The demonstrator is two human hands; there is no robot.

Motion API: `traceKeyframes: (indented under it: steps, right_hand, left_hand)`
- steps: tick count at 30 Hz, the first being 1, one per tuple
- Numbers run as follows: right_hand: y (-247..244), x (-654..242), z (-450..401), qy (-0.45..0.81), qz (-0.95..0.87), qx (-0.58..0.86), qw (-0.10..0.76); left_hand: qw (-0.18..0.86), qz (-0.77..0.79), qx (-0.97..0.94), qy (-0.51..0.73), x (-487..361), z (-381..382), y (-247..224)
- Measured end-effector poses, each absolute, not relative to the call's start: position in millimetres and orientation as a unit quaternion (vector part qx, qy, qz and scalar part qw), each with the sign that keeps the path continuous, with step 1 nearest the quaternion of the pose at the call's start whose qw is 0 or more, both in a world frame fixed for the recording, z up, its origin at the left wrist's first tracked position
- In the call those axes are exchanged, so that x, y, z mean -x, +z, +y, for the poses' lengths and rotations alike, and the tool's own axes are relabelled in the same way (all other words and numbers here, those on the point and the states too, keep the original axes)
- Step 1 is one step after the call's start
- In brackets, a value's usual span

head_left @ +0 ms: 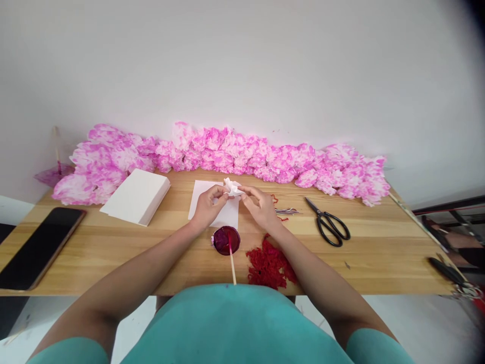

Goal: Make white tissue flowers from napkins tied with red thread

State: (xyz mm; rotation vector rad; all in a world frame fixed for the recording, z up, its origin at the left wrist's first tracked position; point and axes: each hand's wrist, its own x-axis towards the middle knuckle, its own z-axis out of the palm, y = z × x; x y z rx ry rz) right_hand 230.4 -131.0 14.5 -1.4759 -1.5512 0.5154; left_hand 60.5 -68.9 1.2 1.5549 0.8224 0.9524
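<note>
A small white paper flower (232,187) is pinched between my two hands, above a white sheet of paper (227,218). My left hand (207,203) grips its left side with thumb and fingers closed. On the right side, my right hand (260,206) holds its edge the same way. Nearer to me stands a small dish of dark magenta dye (222,240) with a thin wooden stick (232,265) leaning in it. A tangle of red yarn (267,265) lies beside my right forearm, partly covered by it.
Pink-and-white paper flowers (250,154) line the wall. A stack of white paper (138,194) and a black phone (41,247) lie left. Black scissors (329,222) and thin wires (287,211) lie right. Another black-handled tool (447,271) sits at the right edge of the table.
</note>
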Motion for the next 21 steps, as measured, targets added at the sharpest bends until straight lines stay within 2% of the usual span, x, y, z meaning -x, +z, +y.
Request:
traceKeyframes:
  steps: [4, 9, 12, 18, 21]
  right_hand:
    - [14.8, -228.1, -131.7, 0.094, -0.697, 0.571, 0.424]
    - [13.2, -227.9, -132.5, 0.04, -0.717, 0.576, 0.39]
    - [12.7, -228.5, -133.2, 0.056, -0.72, 0.571, 0.39]
    - [6.6, -233.8, -128.1, 0.204, -0.591, 0.598, 0.501]
    - [8.1, -236.7, -126.6, 0.22, -0.586, 0.6, 0.498]
  left_hand:
    - [0.468, 0.341, -0.715, 0.391, -61.3, -72.7, 2.5]
    - [0.463, 0.349, -0.717, 0.386, -63.4, -74.6, 1.9]
    - [0.467, 0.361, -0.706, 0.392, -63.6, -73.5, -0.8]
    - [0.534, 0.341, -0.645, 0.428, -64.2, -70.7, -2.0]
    - [0.541, 0.339, -0.638, 0.43, -64.3, -70.6, -1.4]
